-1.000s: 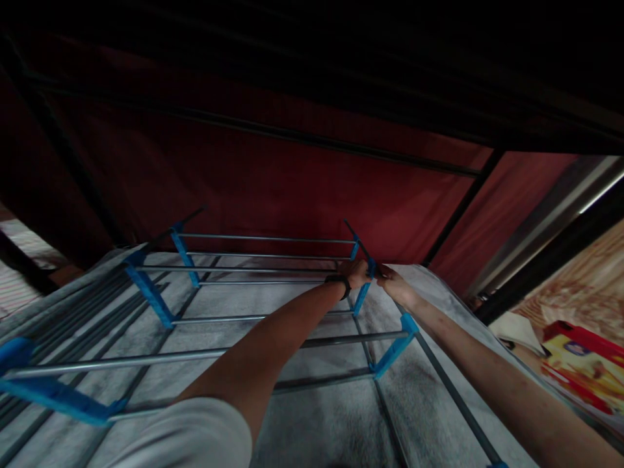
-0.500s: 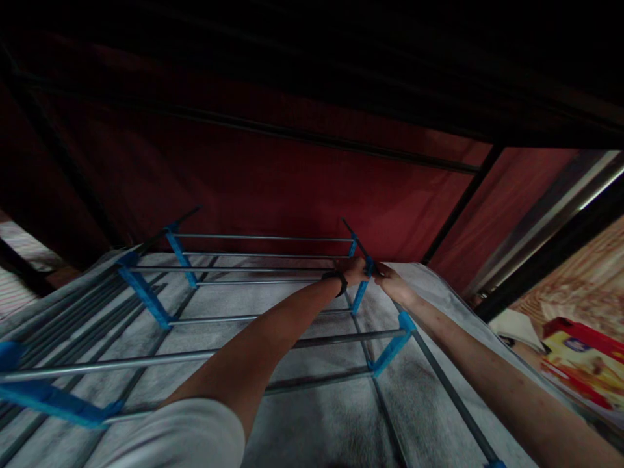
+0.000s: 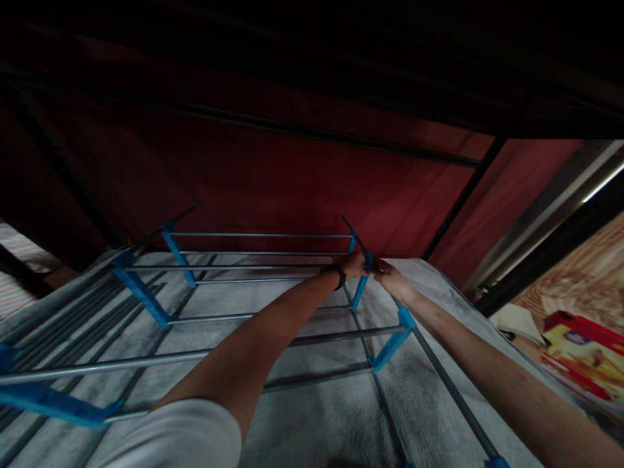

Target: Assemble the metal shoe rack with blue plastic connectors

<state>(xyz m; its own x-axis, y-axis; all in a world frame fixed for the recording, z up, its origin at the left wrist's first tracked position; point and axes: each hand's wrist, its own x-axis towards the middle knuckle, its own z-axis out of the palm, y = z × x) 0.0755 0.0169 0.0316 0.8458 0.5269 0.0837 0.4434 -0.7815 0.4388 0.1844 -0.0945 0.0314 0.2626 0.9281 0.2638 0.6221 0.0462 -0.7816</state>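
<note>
A rack of grey metal tubes [image 3: 312,337] joined by blue plastic connectors [image 3: 390,349] lies on a grey fleecy blanket [image 3: 312,416]. My left hand [image 3: 353,265], with a black band at the wrist, reaches across the rack. Its fingers are closed at a blue connector [image 3: 368,263] on the far right side. Just right of that connector, my right hand [image 3: 391,281] is wrapped round the side pole [image 3: 441,376]. The fingertips of both hands are partly hidden.
Several loose metal tubes [image 3: 73,325] lie along the left of the blanket. Dark red fabric [image 3: 292,188] with dark bars hangs behind the rack. At the right are a red and yellow box [image 3: 582,354] and a whitish item [image 3: 517,325].
Both hands keep almost the same place at the connector and pole. The view has shifted slightly, and the rack appears a little further left.
</note>
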